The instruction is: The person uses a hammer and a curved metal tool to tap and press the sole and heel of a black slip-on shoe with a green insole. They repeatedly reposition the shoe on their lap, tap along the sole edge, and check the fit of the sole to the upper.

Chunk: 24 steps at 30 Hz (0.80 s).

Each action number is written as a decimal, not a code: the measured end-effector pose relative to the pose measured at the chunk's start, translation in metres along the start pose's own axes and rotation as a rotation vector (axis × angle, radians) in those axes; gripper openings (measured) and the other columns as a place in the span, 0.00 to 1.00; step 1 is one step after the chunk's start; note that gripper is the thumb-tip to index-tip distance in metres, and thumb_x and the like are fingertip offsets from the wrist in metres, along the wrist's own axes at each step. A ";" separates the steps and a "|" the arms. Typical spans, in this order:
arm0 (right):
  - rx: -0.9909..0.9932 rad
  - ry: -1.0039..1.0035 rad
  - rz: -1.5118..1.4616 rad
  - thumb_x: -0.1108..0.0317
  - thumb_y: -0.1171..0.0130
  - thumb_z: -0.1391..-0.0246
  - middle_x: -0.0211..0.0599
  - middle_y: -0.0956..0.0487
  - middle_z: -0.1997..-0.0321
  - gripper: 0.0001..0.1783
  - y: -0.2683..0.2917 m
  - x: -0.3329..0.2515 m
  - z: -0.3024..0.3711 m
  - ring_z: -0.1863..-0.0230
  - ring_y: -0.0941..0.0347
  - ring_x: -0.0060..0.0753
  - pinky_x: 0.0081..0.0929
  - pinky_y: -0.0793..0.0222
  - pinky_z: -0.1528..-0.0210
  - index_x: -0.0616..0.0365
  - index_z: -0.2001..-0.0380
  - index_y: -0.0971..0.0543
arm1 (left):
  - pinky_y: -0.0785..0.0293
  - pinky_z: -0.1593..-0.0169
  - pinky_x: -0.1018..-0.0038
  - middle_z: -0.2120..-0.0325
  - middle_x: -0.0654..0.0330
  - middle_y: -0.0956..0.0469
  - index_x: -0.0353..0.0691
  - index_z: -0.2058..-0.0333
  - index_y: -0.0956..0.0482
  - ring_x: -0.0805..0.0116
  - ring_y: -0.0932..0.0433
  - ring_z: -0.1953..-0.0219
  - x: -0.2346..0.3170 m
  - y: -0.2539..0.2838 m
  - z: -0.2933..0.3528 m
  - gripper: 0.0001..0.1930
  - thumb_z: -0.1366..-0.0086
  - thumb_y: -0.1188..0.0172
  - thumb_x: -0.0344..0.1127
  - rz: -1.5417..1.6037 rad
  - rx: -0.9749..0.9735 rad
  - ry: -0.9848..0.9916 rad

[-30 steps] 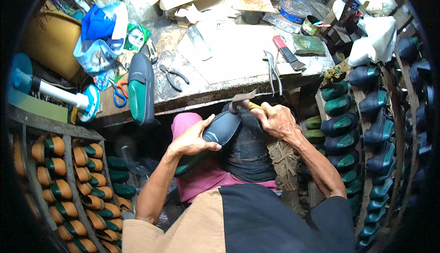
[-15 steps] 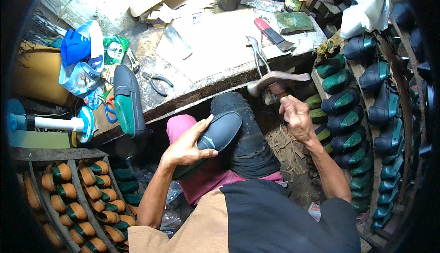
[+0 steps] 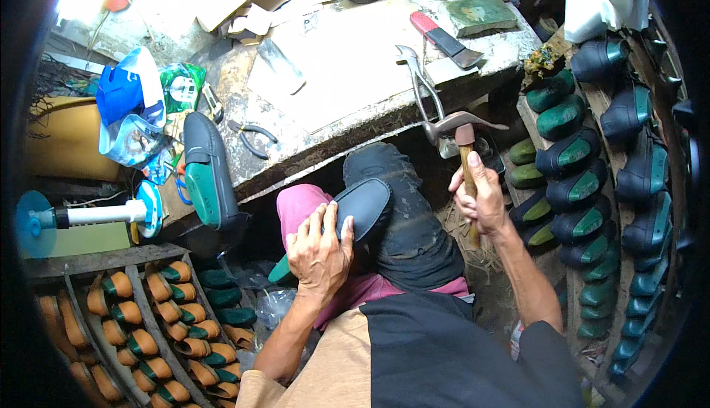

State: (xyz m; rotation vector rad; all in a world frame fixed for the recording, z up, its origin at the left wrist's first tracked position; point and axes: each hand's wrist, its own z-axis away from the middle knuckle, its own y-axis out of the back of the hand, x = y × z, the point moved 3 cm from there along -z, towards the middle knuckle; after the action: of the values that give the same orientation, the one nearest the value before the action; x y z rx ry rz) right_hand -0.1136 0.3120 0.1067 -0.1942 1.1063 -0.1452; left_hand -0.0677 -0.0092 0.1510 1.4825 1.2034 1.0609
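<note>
A dark navy shoe on a green last rests across my thighs, toe pointing away to the right. My left hand lies over its upper, fingers pressed on it and holding it there. The sole side is hidden. In my right hand, to the right of my knee, is a shoemaker's hammer, gripped by its wooden handle with the broad metal head up near the bench edge. A matching shoe with a green last leans at the bench's left end.
On the bench lie pincers, a red-and-black-handled knife, a green block, pliers and a metal blade. Racks of tan shoes stand at left, dark shoes at right.
My left hand has shifted from the shoe's side to over its upper. The hammer has turned so its handle hangs more upright and its whole length shows. The view has shifted slightly.
</note>
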 end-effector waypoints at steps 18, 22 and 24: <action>0.133 0.695 0.678 0.51 0.41 0.17 0.41 0.34 0.82 0.25 -0.037 -0.046 0.019 0.82 0.34 0.28 0.37 0.40 0.77 0.61 0.67 0.21 | 0.19 0.47 0.48 0.63 0.43 0.10 0.48 0.59 0.03 0.38 0.13 0.56 -0.067 -0.017 -0.079 0.26 0.16 0.50 0.53 0.395 -0.395 0.119; 0.010 0.780 0.688 0.46 0.41 0.18 0.42 0.26 0.81 0.27 -0.054 -0.051 0.013 0.82 0.25 0.39 0.38 0.32 0.75 0.59 0.67 0.19 | 0.18 0.46 0.47 0.62 0.42 0.10 0.45 0.59 0.04 0.36 0.12 0.57 -0.071 -0.025 -0.081 0.26 0.17 0.49 0.51 0.398 -0.392 0.101; 0.008 0.707 1.169 0.43 0.35 0.23 0.47 0.22 0.82 0.28 -0.062 -0.063 0.003 0.80 0.19 0.52 0.46 0.26 0.74 0.58 0.68 0.19 | 0.18 0.47 0.48 0.62 0.41 0.10 0.44 0.59 0.04 0.35 0.11 0.58 -0.069 -0.024 -0.086 0.25 0.18 0.49 0.51 0.343 -0.423 0.080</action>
State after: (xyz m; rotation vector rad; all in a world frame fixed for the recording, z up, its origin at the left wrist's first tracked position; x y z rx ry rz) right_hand -0.1399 0.2653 0.1772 0.5688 1.7530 0.8875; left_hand -0.1660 -0.0632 0.1399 1.3425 0.7253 1.5121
